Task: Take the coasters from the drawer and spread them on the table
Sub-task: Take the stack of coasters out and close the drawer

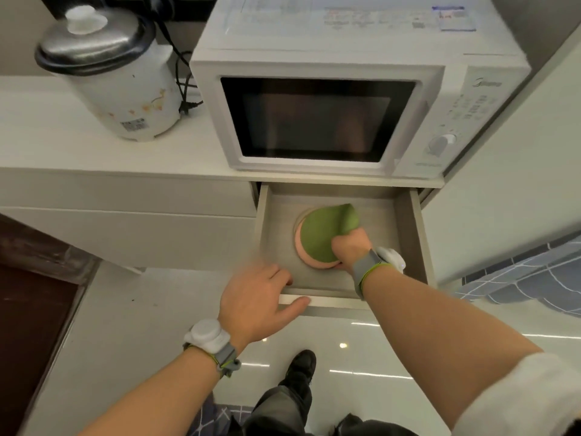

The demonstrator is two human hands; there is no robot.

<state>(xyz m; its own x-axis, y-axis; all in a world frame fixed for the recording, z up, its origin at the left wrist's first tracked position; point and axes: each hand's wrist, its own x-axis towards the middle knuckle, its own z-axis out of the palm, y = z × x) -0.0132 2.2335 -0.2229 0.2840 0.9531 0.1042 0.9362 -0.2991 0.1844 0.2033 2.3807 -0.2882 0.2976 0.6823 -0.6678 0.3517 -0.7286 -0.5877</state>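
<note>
The drawer (pixel 408 228) under the counter is pulled out. Inside lies a stack of round coasters: a green coaster (pixel 320 234) on top, its far edge bent upward, a pink coaster (pixel 300 247) beneath it, and a pale rim of another under that. My right hand (pixel 350 247) reaches into the drawer and grips the near right edge of the stack. On the drawer's front edge, at its left corner, rests my left hand (pixel 254 306), fingers hooked over the edge and thumb along the front.
A white microwave (pixel 327 111) stands on the counter directly above the drawer. A white rice cooker (pixel 116 77) with a metal lid and black cord sits to its left. Glossy white floor lies below, with my shoe (pixel 301 366) on it. A blue patterned cloth (pixel 531 278) is at the right.
</note>
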